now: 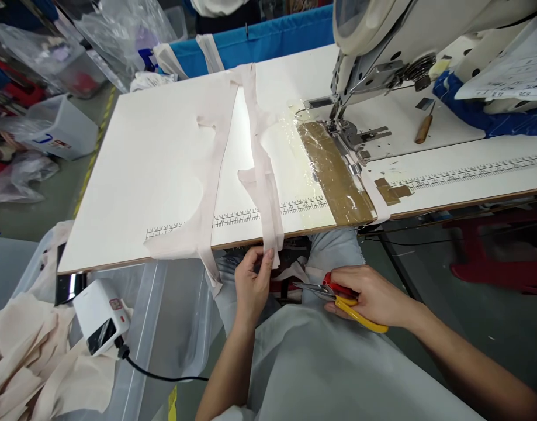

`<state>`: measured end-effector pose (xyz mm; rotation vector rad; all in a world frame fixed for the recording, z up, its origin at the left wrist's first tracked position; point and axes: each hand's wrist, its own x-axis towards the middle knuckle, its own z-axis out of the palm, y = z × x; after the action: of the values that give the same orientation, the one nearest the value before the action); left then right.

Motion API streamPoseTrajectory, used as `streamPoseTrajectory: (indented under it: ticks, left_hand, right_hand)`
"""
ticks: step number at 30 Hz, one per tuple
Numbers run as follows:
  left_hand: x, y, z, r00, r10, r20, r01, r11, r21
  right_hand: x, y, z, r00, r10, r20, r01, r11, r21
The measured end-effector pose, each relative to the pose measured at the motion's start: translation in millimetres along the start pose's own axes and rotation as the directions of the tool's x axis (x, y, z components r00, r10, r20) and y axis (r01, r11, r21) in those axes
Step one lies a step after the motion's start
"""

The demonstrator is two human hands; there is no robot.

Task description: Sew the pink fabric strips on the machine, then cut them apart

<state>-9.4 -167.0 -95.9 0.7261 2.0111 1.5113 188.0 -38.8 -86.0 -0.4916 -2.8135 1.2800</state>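
Observation:
My left hand (252, 283) pinches the lower end of a pale pink fabric strip (264, 175) just below the front edge of the white sewing table (154, 152). The strip runs up across the table toward the back. My right hand (373, 295) is closed round small scissors with red and yellow handles (345, 299); their blades point left toward the strip's end. A larger pale pink fabric piece (207, 193) lies to the left on the table and hangs over its front edge.
A white sewing machine (382, 52) stands at the back right, its presser foot over a taped brown plate (338, 175). A wooden-handled tool (423, 128) lies beside it. Clear bins (172, 327), fabric scraps (31, 362) and a white device with cable (101, 316) sit lower left.

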Motion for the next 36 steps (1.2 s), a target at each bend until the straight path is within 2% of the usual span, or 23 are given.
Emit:
streamPoseTrajectory:
  ticks: [3,5,7,8,10,12,13,15,17,18,19,21,22,23,25,26,28,30,32,36]
  left_hand:
    - [-6.6,-37.9,-20.4,0.978,-0.179,-0.107,0.176,0.984,-0.038]
    - [-13.9,-71.0,-43.7,0.929,-0.311,-0.199,0.329,0.942,0.069]
    - [-24.7,-95.4,-63.0,0.896,-0.352,-0.269,0.409,0.891,0.198]
    - [-31.6,-100.7,-68.2,0.897,-0.352,-0.268,0.415,0.879,0.234]
    - [-46.1,-95.1,-67.3,0.921,-0.356,-0.158,0.383,0.902,0.198]
    - [-57.0,-71.9,-53.8,0.934,-0.351,0.068,0.350,0.936,0.036]
    - [-59.4,-56.9,-44.9,0.924,-0.329,0.196,0.349,0.934,-0.076]
    - [-57.2,-27.7,-27.9,0.872,-0.247,0.424,0.373,0.894,-0.248]
    - [-47.7,-7.1,-16.4,0.828,-0.188,0.528,0.378,0.883,-0.278]
    - [-41.7,-1.0,-13.1,0.836,-0.178,0.520,0.342,0.909,-0.237]
    - [-35.8,2.4,-11.1,0.865,-0.162,0.476,0.271,0.948,-0.169]
    - [-26.6,3.6,-10.1,0.943,-0.061,0.328,0.067,0.998,-0.005]
    - [-24.1,2.7,-10.6,0.962,0.007,0.272,-0.027,0.997,0.069]
    - [-22.9,1.5,-11.4,0.970,0.063,0.236,-0.094,0.988,0.123]
    - [-23.9,-0.4,-13.1,0.974,0.090,0.206,-0.124,0.980,0.158]
    - [-25.2,-0.8,-13.8,0.975,0.061,0.212,-0.093,0.986,0.141]
    - [-28.0,-0.6,-13.9,0.966,-0.055,0.254,0.042,0.998,0.054]
    - [-29.2,0.3,-12.7,0.929,-0.195,0.315,0.222,0.974,-0.050]
    - [-28.5,1.4,-11.1,0.886,-0.288,0.362,0.350,0.929,-0.119]
    - [-25.0,1.8,-9.4,0.851,-0.320,0.416,0.422,0.889,-0.178]
  right_hand:
    - [-11.4,4.3,-5.7,0.995,0.068,-0.069,-0.068,0.998,0.012]
    - [-18.5,10.2,-9.1,0.985,0.140,-0.101,-0.137,0.990,0.042]
    - [-23.1,16.8,-10.3,0.969,0.216,-0.119,-0.207,0.975,0.081]
    - [-24.1,19.7,-9.8,0.961,0.247,-0.124,-0.235,0.967,0.100]
    - [-23.2,23.4,-7.4,0.951,0.282,-0.124,-0.267,0.955,0.130]
    - [-19.2,23.0,-4.5,0.953,0.284,-0.110,-0.268,0.953,0.138]
    - [-16.6,21.2,-3.3,0.956,0.275,-0.098,-0.261,0.956,0.135]
    - [-11.7,16.0,-2.5,0.963,0.259,-0.072,-0.250,0.961,0.119]
    - [-8.3,10.5,-3.8,0.968,0.247,-0.036,-0.242,0.964,0.107]
    - [-7.2,8.4,-5.0,0.970,0.242,-0.008,-0.240,0.965,0.105]
    - [-6.3,7.0,-6.2,0.971,0.240,0.025,-0.241,0.965,0.102]
    - [-4.9,6.3,-8.4,0.968,0.231,0.099,-0.240,0.966,0.091]
    - [-3.8,6.8,-9.0,0.966,0.225,0.130,-0.236,0.968,0.085]
    - [-2.4,7.5,-9.4,0.964,0.216,0.157,-0.231,0.970,0.082]
    - [2.1,8.6,-9.4,0.958,0.196,0.208,-0.219,0.971,0.094]
    - [5.1,8.7,-9.3,0.953,0.188,0.236,-0.218,0.970,0.110]
    - [11.8,7.7,-9.3,0.937,0.175,0.301,-0.227,0.963,0.148]
    - [17.8,5.8,-9.7,0.920,0.163,0.357,-0.237,0.956,0.174]
    - [21.7,4.6,-10.4,0.908,0.151,0.390,-0.240,0.952,0.191]
    - [22.6,6.7,-10.7,0.901,0.140,0.411,-0.235,0.954,0.189]
